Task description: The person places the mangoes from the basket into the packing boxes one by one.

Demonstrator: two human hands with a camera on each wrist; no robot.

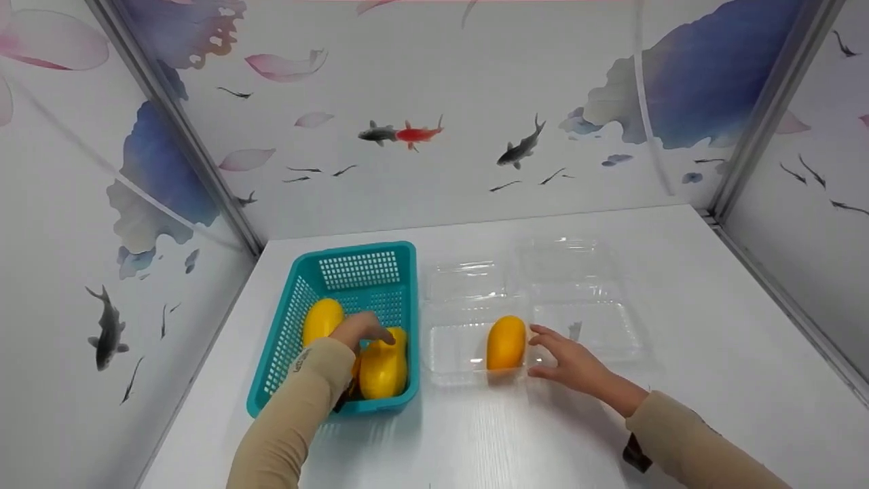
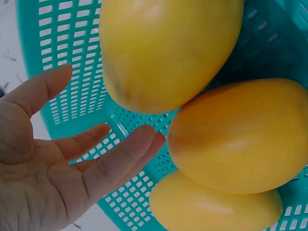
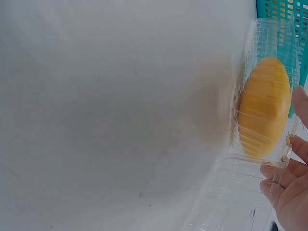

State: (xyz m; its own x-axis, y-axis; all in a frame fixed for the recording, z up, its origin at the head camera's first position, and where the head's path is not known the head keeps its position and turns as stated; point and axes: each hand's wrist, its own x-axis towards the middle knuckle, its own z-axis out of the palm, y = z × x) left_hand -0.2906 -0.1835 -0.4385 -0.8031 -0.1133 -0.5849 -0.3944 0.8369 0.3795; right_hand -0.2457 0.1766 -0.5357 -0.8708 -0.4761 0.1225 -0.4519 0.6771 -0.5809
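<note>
Three yellow mangoes lie in a teal plastic basket (image 1: pixel 409 292), among them the mango (image 1: pixel 383 367) at its near right and another mango (image 1: pixel 323 319) at its left. My left hand (image 1: pixel 361 331) reaches into the basket over them. In the left wrist view this left hand (image 2: pixel 62 159) has its fingers extended, holding nothing, with fingertips close to the middle mango (image 2: pixel 240 137). A further mango (image 1: pixel 506 343) lies in the right side of a clear plastic clamshell box (image 1: pixel 455 346). Beside that box's right edge is my right hand (image 1: pixel 574 363), fingers spread and loosely bent. Whether its fingertips touch the box I cannot tell.
A second clear clamshell box (image 1: pixel 590 329) stands with its lid raised to the right of the first, partly behind my right hand. White panels (image 1: pixel 448 190) printed with fish and petals wall the white table (image 1: pixel 468 435) at the back and sides.
</note>
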